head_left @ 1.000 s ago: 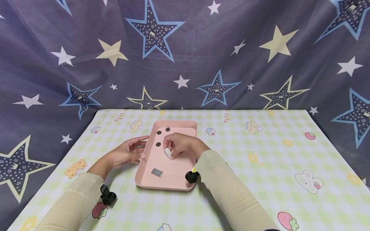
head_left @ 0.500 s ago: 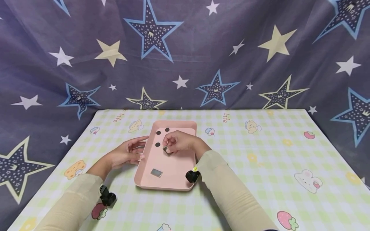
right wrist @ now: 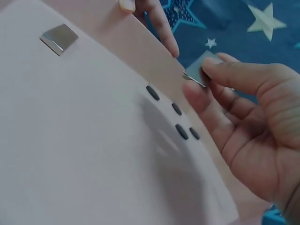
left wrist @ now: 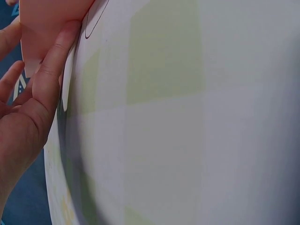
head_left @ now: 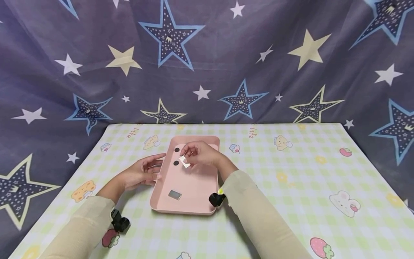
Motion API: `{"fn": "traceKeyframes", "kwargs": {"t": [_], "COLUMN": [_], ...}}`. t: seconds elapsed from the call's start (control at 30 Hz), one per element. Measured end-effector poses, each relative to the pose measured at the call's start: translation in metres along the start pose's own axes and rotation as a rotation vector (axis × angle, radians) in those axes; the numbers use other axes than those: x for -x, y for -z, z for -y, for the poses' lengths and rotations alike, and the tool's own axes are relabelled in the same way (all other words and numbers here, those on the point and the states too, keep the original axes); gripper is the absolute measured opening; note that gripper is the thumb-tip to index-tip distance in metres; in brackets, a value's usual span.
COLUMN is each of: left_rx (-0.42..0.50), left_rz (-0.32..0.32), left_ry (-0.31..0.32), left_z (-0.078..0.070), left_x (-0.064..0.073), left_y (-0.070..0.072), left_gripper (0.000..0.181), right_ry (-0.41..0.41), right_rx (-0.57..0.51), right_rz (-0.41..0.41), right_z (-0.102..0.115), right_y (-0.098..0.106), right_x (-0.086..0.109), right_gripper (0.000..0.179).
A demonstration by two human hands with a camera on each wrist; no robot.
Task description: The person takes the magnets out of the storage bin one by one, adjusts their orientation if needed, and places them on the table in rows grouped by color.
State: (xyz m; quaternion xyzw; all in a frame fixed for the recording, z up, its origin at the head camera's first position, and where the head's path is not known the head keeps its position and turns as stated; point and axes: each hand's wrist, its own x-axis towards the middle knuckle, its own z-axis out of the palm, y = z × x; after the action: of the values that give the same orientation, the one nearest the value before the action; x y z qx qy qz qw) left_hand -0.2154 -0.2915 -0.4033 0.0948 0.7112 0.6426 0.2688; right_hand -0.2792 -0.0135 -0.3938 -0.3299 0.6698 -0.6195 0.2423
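Observation:
My right hand [head_left: 203, 156] pinches a small, thin rectangular metal plate [head_left: 184, 162] between thumb and fingers, above the far half of a pink tray [head_left: 194, 189]. In the right wrist view this plate [right wrist: 197, 66] is tilted, with a bent edge showing. My left hand [head_left: 138, 174] is at the tray's left wall, fingers spread loosely. Its thumb lies against the wall in the left wrist view. A second metal plate [head_left: 174, 194] lies flat near the tray's front left. Several black discs [right wrist: 181, 131] sit on the tray floor below the right hand, which hides some of them in the head view.
The tray rests on a table with a green-and-white checked cloth [head_left: 284, 208] printed with cartoons. Behind the table's far edge hangs a dark star-patterned curtain [head_left: 207, 72]. A small black camera [head_left: 216, 199] on the right wrist overlaps the tray's right front corner.
My right hand has risen slightly and moved toward the tray's far end, turning the plate so its face looks bright. It now covers the farthest disc. The left hand stays put.

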Motion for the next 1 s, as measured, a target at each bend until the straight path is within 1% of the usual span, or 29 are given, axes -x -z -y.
{"fn": "traceKeyframes", "kwargs": {"t": [0.1, 0.23, 0.37, 0.6, 0.77, 1.0], "left_rx": [0.000, 0.000, 0.002, -0.001, 0.011, 0.018], "left_rz": [0.004, 0.004, 0.006, 0.017, 0.012, 0.008], "left_ry": [-0.002, -0.001, -0.001, -0.002, 0.006, 0.004], "left_z": [0.000, 0.001, 0.001, 0.001, 0.002, 0.002], "left_x": [0.001, 0.002, 0.001, -0.001, -0.002, -0.002], "left_y": [0.001, 0.001, 0.000, 0.001, 0.001, 0.000], "left_gripper": [0.083, 0.084, 0.084, 0.083, 0.084, 0.084], "right_ry": [0.022, 0.021, 0.020, 0.044, 0.042, 0.058], "right_rx": [0.005, -0.022, -0.037, -0.021, -0.018, -0.004], "right_rz": [-0.012, -0.022, -0.038, -0.080, -0.103, -0.159], "right_z": [0.008, 0.016, 0.020, 0.020, 0.018, 0.016], "right_y": [-0.003, -0.005, -0.005, -0.002, 0.000, 0.004], "right_x": [0.001, 0.003, 0.007, 0.014, 0.018, 0.026], "right_gripper": [0.022, 0.023, 0.024, 0.023, 0.023, 0.022]}}
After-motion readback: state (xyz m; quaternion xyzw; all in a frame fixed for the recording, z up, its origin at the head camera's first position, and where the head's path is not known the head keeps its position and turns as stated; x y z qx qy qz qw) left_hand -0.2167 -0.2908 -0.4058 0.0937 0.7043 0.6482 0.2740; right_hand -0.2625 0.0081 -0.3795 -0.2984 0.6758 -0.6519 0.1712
